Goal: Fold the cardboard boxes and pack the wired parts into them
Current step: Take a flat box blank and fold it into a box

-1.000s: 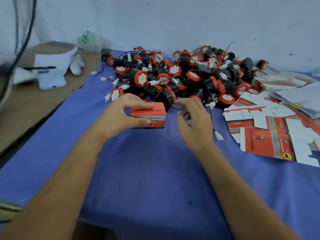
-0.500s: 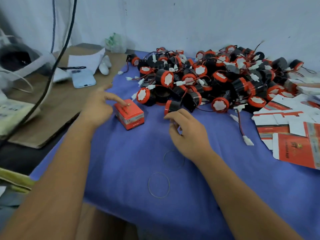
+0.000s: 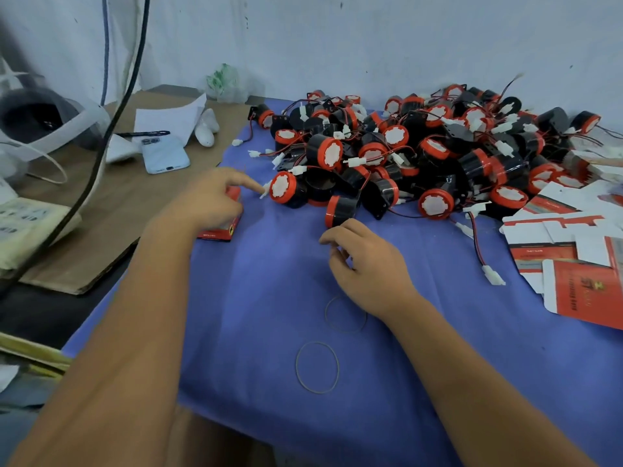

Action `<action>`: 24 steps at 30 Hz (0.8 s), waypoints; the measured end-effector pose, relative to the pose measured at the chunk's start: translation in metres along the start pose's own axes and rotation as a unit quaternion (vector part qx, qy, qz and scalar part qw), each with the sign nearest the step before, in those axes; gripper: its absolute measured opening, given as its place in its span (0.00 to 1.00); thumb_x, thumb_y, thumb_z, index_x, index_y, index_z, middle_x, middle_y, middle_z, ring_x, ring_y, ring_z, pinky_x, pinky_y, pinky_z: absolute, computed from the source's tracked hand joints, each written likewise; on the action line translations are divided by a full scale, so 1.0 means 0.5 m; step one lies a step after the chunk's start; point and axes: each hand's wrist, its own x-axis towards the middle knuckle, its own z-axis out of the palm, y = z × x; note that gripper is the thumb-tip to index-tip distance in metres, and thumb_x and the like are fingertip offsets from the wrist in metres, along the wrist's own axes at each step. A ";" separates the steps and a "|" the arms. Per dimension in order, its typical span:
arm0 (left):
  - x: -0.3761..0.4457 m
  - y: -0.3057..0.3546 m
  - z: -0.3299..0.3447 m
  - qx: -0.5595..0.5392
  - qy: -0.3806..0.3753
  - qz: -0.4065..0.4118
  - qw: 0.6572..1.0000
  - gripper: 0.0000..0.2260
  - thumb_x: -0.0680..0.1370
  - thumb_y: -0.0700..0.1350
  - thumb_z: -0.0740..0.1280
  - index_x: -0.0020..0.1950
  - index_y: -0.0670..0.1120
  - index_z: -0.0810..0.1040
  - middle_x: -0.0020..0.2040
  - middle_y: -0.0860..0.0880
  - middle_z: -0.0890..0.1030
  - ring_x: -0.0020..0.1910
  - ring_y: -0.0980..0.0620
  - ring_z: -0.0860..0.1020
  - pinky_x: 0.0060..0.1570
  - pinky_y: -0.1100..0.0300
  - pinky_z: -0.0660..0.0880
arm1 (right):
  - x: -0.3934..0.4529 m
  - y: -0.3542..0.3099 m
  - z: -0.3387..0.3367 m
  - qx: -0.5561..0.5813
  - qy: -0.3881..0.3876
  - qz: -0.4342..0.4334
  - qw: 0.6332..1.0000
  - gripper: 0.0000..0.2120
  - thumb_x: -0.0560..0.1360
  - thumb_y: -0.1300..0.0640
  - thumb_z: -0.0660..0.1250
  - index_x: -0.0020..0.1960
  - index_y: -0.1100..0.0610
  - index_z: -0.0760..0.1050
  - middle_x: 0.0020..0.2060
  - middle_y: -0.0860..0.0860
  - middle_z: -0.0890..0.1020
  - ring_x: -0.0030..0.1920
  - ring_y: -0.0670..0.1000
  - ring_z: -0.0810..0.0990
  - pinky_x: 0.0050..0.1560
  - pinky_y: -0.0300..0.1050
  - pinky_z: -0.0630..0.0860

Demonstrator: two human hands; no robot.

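The left hand lies over a folded red box at the left edge of the blue cloth; whether its fingers grasp the box cannot be told, though the index finger points out straight. The right hand hovers near the middle, fingers loosely curled and grasping nothing. The wired parts — black and red, tangled — heap at the far side. Flat box blanks lie to the right, and two rubber bands nearer.
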 end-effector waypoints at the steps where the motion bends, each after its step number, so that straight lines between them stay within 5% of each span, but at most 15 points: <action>1: 0.001 -0.002 -0.001 -0.002 -0.009 -0.022 1.000 0.23 0.74 0.30 0.60 0.55 0.55 0.84 0.41 0.50 0.78 0.37 0.52 0.72 0.34 0.64 0.70 | 0.000 0.001 0.000 0.002 0.000 0.001 1.000 0.10 0.80 0.61 0.61 0.58 0.56 0.78 0.51 0.49 0.78 0.43 0.54 0.77 0.39 0.56 0.75; 3: 0.004 -0.001 0.005 0.046 0.022 -0.037 0.998 0.23 0.75 0.31 0.59 0.55 0.54 0.84 0.40 0.48 0.79 0.38 0.50 0.73 0.40 0.58 0.72 | 0.000 0.002 0.000 0.002 -0.001 0.004 1.000 0.10 0.80 0.61 0.61 0.58 0.56 0.78 0.51 0.49 0.78 0.43 0.55 0.77 0.39 0.56 0.75; 5: 0.008 0.012 0.026 0.078 0.121 0.009 0.990 0.23 0.73 0.29 0.59 0.55 0.50 0.85 0.57 0.48 0.82 0.56 0.46 0.76 0.57 0.52 0.70 | 0.000 0.002 0.000 -0.002 -0.002 0.007 1.000 0.10 0.80 0.61 0.61 0.58 0.55 0.78 0.52 0.49 0.78 0.43 0.54 0.77 0.39 0.55 0.76; 8: 0.017 0.074 0.080 -0.132 0.175 0.025 0.975 0.21 0.74 0.30 0.59 0.60 0.48 0.80 0.65 0.50 0.75 0.67 0.51 0.71 0.63 0.59 0.68 | 0.000 0.003 -0.001 -0.013 0.002 0.007 1.000 0.10 0.80 0.61 0.61 0.57 0.56 0.78 0.52 0.48 0.78 0.42 0.52 0.76 0.38 0.55 0.76; 11: 0.042 0.122 0.148 -0.267 0.125 -0.022 0.955 0.23 0.77 0.32 0.59 0.70 0.48 0.71 0.68 0.45 0.72 0.63 0.43 0.74 0.55 0.54 0.72 | -0.003 0.009 -0.006 -0.033 0.006 0.016 0.999 0.10 0.79 0.61 0.61 0.57 0.56 0.78 0.52 0.49 0.78 0.40 0.51 0.73 0.37 0.54 0.75; 14: 0.045 0.140 0.206 -0.286 0.145 -0.060 0.945 0.27 0.75 0.31 0.59 0.71 0.51 0.71 0.67 0.41 0.71 0.61 0.41 0.74 0.47 0.57 0.70 | -0.007 0.017 -0.013 -0.047 0.009 0.044 0.998 0.11 0.79 0.60 0.60 0.58 0.55 0.78 0.52 0.49 0.77 0.40 0.51 0.71 0.38 0.55 0.74; 19: 0.026 0.168 0.232 -0.188 0.240 -0.100 0.947 0.25 0.75 0.38 0.63 0.70 0.55 0.72 0.72 0.43 0.66 0.70 0.42 0.64 0.63 0.56 0.63 | -0.009 0.040 -0.031 -0.001 0.071 0.138 0.988 0.10 0.79 0.59 0.61 0.57 0.54 0.77 0.50 0.49 0.77 0.43 0.50 0.72 0.42 0.55 0.75; 22: 0.013 0.184 0.216 -0.146 0.367 0.014 0.919 0.19 0.72 0.38 0.61 0.63 0.47 0.77 0.65 0.44 0.72 0.64 0.43 0.70 0.63 0.49 0.66 | -0.013 0.067 -0.058 0.001 0.121 0.181 0.976 0.10 0.79 0.60 0.61 0.57 0.55 0.78 0.52 0.49 0.77 0.44 0.49 0.72 0.44 0.51 0.74; 24: 0.006 0.200 0.220 -0.179 0.301 0.123 0.929 0.15 0.74 0.37 0.61 0.58 0.44 0.77 0.59 0.45 0.75 0.57 0.45 0.74 0.57 0.48 0.72 | -0.017 0.092 -0.089 -0.025 0.184 0.209 0.960 0.11 0.78 0.62 0.62 0.57 0.57 0.79 0.52 0.51 0.78 0.47 0.52 0.74 0.45 0.49 0.72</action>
